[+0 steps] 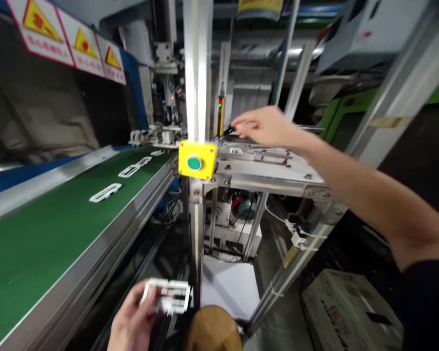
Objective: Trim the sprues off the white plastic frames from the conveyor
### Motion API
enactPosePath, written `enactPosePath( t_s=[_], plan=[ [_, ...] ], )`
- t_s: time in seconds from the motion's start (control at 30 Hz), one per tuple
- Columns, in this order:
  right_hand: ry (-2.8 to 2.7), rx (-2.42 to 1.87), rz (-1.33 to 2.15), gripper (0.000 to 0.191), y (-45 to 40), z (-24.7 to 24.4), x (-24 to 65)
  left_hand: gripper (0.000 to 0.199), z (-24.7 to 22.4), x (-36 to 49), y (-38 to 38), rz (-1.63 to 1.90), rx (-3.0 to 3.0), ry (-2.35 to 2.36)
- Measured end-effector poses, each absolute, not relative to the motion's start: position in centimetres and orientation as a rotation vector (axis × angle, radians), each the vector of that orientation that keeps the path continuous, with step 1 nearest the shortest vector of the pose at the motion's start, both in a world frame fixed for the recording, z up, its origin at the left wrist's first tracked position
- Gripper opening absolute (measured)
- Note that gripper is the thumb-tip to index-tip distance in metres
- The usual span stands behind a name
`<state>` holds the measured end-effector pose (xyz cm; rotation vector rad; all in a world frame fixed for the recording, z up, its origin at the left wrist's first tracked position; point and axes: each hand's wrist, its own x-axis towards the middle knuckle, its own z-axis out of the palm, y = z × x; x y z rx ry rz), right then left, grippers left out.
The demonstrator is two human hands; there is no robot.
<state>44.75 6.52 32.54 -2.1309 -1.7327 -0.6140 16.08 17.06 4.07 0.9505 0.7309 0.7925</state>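
Observation:
Low in the view, my left hand is closed around white plastic frames with rectangular openings; they look stacked, but their number is unclear. My right hand reaches forward over the flat machine table, its fingers pinched together. A small dark thing shows at the right fingertips, too little of it to name. Similar white frames lie spaced along the green conveyor belt on the left. Other small white parts rest on the machine table below my right hand.
An upright aluminium post carries a yellow box with a green button between belt and table. A round wooden stool top stands low in front. A cardboard box sits at lower right. Warning signs hang upper left.

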Motion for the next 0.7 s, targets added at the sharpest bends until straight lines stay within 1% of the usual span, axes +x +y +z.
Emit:
enactPosePath(
  t_s=[0.07, 0.17, 0.3, 0.4, 0.47, 0.5, 0.53, 0.6, 0.67, 0.7],
  plan=[
    [-1.727, -2.015, -0.554, 0.04, 4.3, 32.1, 41.8, 0.035, 4.2, 15.8, 16.7, 0.767, 0.952, 0.647],
    [-1.89, -1.915, -0.361, 0.033, 2.0, 30.1, 37.9, 0.033, 5.9, 17.2, 16.7, 0.731, 1.026, 0.556],
    [-2.143, -1.884, -0.06, 0.027, 2.8, 26.7, 35.5, 0.027, 8.6, 19.7, 14.6, 0.781, 1.263, 0.483],
    [-2.311, -1.862, 0.301, 0.03, 4.0, 25.2, 34.9, 0.02, 10.1, 20.4, 11.5, 1.022, 1.646, 0.394],
    [-2.422, -1.807, 0.504, 0.028, 3.9, 24.8, 34.4, 0.017, 11.0, 20.5, 9.8, 1.209, 1.834, 0.367],
    [-2.456, -1.792, 0.558, 0.025, 3.6, 24.9, 34.1, 0.019, 11.4, 20.6, 9.1, 1.277, 1.882, 0.382],
    [-2.482, -1.782, 0.58, 0.023, 3.3, 25.1, 33.9, 0.024, 11.7, 20.7, 8.7, 1.317, 1.901, 0.408],
    [-2.523, -1.785, 0.543, 0.017, 2.3, 26.2, 33.9, 0.044, 12.2, 20.7, 8.6, 1.356, 1.882, 0.437],
    [-2.518, -1.835, 0.47, 0.019, 1.4, 28.4, 34.8, 0.066, 12.0, 20.4, 9.3, 1.38, 1.831, 0.417],
    [-2.468, -1.888, 0.419, 0.021, 1.1, 29.8, 35.7, 0.07, 11.5, 20.1, 9.9, 1.361, 1.801, 0.414]
  ],
)
